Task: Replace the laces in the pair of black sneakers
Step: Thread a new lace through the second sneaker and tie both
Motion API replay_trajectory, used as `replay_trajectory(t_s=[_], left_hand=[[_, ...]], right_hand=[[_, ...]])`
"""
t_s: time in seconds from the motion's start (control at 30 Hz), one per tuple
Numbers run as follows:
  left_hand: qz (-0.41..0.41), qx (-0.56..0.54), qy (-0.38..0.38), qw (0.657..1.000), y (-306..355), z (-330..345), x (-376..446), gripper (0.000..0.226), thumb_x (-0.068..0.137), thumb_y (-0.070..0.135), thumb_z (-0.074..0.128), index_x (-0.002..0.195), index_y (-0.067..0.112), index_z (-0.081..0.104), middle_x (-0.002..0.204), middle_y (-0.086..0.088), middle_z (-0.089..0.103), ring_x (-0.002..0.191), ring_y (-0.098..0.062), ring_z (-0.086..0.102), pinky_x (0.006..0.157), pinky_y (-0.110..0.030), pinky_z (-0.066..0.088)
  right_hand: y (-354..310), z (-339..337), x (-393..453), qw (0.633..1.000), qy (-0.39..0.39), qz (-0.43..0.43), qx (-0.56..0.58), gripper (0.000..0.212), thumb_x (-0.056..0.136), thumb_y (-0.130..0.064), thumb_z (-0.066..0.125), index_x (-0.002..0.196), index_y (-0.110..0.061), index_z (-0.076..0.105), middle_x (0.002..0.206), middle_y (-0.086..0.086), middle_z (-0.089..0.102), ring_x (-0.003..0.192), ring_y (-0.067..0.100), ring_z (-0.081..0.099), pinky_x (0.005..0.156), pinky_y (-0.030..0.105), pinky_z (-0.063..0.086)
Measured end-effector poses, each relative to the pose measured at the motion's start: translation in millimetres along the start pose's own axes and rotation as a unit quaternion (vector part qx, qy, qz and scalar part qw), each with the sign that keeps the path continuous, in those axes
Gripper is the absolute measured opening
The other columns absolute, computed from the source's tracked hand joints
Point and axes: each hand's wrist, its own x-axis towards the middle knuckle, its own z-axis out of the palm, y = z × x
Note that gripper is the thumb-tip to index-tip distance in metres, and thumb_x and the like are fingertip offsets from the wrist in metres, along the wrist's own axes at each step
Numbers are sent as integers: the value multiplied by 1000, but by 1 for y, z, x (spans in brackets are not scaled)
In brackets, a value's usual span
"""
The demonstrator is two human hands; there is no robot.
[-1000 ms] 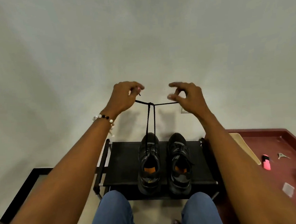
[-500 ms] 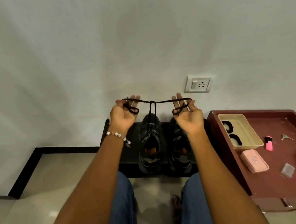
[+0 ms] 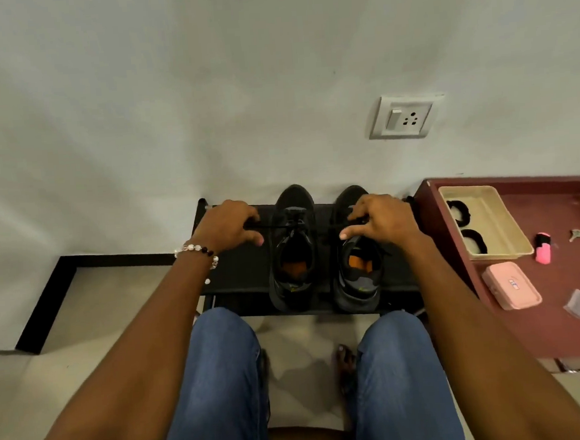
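Sneakers (image 3: 321, 252) fill the rack's (image 3: 238, 285) middle; wall (image 3: 205, 105) close behind; rack's left bare.

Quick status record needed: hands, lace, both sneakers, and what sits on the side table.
left hand: grips one end of the black lace
right hand: fingers curled at the other end, over the right sneaker
left sneaker: lace runs through its top eyelets
rack: holds both sneakers
beige tray: two dark coils inside
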Motion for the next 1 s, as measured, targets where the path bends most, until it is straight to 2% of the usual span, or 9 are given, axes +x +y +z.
replay_trajectory(t_s=[0.1, 0.23, 0.33, 0.43, 0.57, 0.7, 0.8, 0.9, 1.0], left_hand=[[-68, -4, 32, 997, -9, 14, -9, 30, 92, 44, 58, 91, 18, 71, 79, 0, 62, 85, -20, 60, 71, -33, 48], [-148, -29, 56, 987, -17, 37, -19, 34, 95, 46, 52, 73, 22, 61, 63, 1, 52, 67, -21, 55, 62, -29, 42], [-216, -120, 88, 965, -14, 55, -22, 37, 94, 39, 56, 61, 22, 52, 58, -2, 51, 64, -26, 56, 59, -29, 41], [-280, -171, 133, 935, -5, 69, -23, 35, 91, 32, 58, 63, 11, 61, 61, -8, 57, 65, -30, 60, 58, -32, 48], [-293, -152, 178, 927, 5, 69, -22, 34, 92, 25, 56, 66, 4, 64, 61, -11, 57, 63, -28, 59, 56, -32, 47], [-273, -91, 133, 949, 5, 68, -19, 49, 93, 43, 58, 62, 5, 56, 55, -7, 50, 61, -25, 56, 70, -41, 52], [-295, -113, 153, 936, 18, 66, -12, 51, 86, 53, 63, 86, 3, 55, 76, -12, 60, 79, -31, 62, 63, -36, 46], [-226, -260, 187, 920, 36, 61, 0, 49, 83, 34, 75, 116, 6, 51, 101, -11, 65, 91, -23, 62, 74, -31, 49], [-151, -347, 108, 919, 42, 63, 8, 54, 81, 20, 77, 130, 15, 55, 110, -4, 66, 99, -13, 61, 87, -20, 46]], right_hand=[[5, 2, -8, 996, -9, 34, -83, 34, 83, -64, 61, 89, -33, 74, 93, -2, 70, 93, 22, 64, 67, 29, 43], [25, 20, -18, 991, 1, 133, 27, 47, 87, -62, 57, 64, -21, 63, 74, -2, 66, 79, 23, 64, 67, 33, 48], [26, 33, -26, 978, 10, 188, 92, 47, 88, -55, 60, 67, -14, 65, 73, 3, 66, 77, 26, 63, 65, 33, 47], [17, 42, -25, 963, 46, 241, 114, 42, 87, -49, 63, 63, -15, 61, 77, 7, 63, 82, 34, 61, 66, 32, 44], [5, 43, -25, 963, 101, 243, 57, 36, 89, -49, 62, 80, -16, 72, 90, 12, 66, 91, 37, 62, 69, 35, 46], [-1, 37, -19, 975, 111, 191, -13, 52, 85, -52, 67, 106, -5, 68, 113, 19, 59, 113, 37, 49, 83, 43, 46], [-25, 36, -9, 975, 142, 107, 130, 44, 84, -33, 75, 116, -6, 63, 113, 14, 62, 110, 30, 55, 93, 37, 44], [-57, 38, -1, 946, 102, 66, 299, 34, 82, -13, 77, 110, -12, 57, 103, 6, 65, 91, 20, 63, 89, 37, 53], [-67, 58, 6, 960, 35, 54, 272, 47, 82, -16, 77, 124, -15, 56, 111, 8, 64, 93, 19, 61, 92, 38, 52]])
